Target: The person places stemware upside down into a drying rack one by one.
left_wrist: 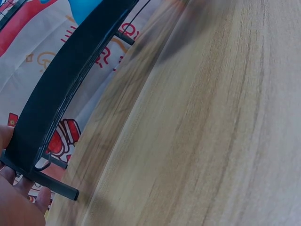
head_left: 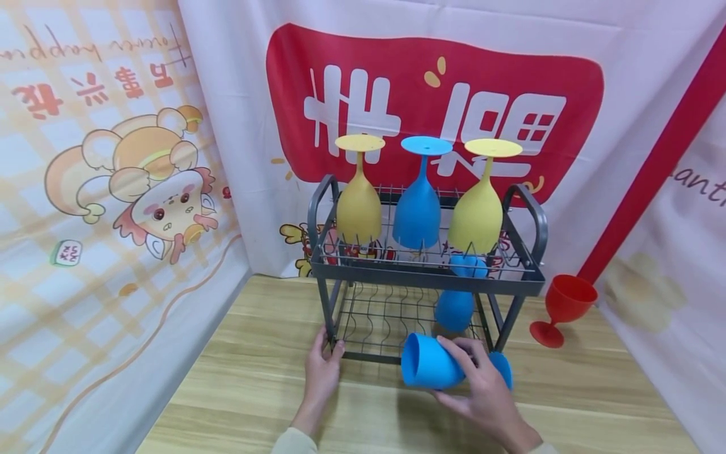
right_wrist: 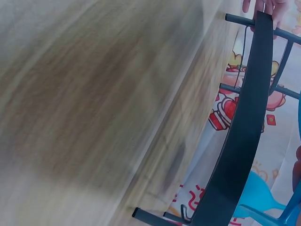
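My right hand (head_left: 482,394) holds a blue goblet (head_left: 428,362) lying sideways in front of the lower right of a dark two-tier rack (head_left: 425,274); the cup's mouth faces left. At the rack's lower left front corner, my left hand (head_left: 322,369) grips the frame, thumb in front. The left wrist view has these left fingers (left_wrist: 43,200) around the corner by a foot. A second blue goblet (head_left: 455,309) hangs upside down on the lower tier's right side. Only a few right fingers (right_wrist: 297,169) show in the right wrist view.
Inverted on the upper tier are a darker yellow goblet (head_left: 359,211), a blue goblet (head_left: 416,217) and a light yellow goblet (head_left: 478,217). A red goblet (head_left: 570,299) stands upright right of the rack. Printed cloths (head_left: 238,126) enclose the wooden table (head_left: 227,378).
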Demonstrator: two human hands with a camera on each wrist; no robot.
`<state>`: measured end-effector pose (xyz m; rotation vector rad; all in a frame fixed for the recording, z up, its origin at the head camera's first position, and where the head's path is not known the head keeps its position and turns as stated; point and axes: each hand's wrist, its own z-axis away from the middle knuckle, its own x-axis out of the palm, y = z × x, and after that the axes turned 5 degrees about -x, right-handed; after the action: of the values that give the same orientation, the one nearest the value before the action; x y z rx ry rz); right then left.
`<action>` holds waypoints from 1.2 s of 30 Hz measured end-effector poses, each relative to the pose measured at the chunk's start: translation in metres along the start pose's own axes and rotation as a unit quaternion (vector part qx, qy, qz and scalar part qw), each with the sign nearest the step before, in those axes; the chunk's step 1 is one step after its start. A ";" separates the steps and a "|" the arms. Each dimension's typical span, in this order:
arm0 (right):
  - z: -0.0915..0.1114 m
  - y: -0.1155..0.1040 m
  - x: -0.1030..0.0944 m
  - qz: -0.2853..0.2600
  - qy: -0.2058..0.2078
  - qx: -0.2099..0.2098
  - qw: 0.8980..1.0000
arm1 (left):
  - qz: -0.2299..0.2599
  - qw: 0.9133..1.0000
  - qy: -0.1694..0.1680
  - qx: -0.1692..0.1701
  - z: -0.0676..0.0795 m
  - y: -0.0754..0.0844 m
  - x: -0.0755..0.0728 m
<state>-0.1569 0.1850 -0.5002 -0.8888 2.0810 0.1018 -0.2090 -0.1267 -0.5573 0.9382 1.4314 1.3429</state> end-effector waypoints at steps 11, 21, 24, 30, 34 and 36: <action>-0.008 -0.001 0.011 0.034 -0.017 -0.016 0.999 | 0.008 1.000 -0.007 0.005 0.001 0.001 0.002; -0.015 0.000 0.011 0.032 -0.024 -0.008 0.999 | -0.002 1.000 -0.001 -0.021 0.001 0.002 -0.001; -0.016 0.003 0.008 0.031 -0.027 -0.009 0.999 | -0.009 1.000 0.012 -0.025 0.003 0.004 -0.003; -0.016 0.007 0.002 0.036 -0.030 -0.007 0.999 | -0.035 0.993 0.109 -0.001 0.020 0.009 -0.004; -0.019 0.006 -0.001 0.038 -0.038 -0.013 0.998 | 0.000 0.993 0.106 0.041 0.035 0.014 0.003; -0.020 0.006 -0.001 0.039 -0.042 -0.024 0.998 | 0.029 0.996 0.053 0.067 0.041 0.018 0.009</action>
<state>-0.1738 0.1824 -0.4878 -0.8172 2.0429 0.2268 -0.1735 -0.1048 -0.5393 1.0165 1.6022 1.3699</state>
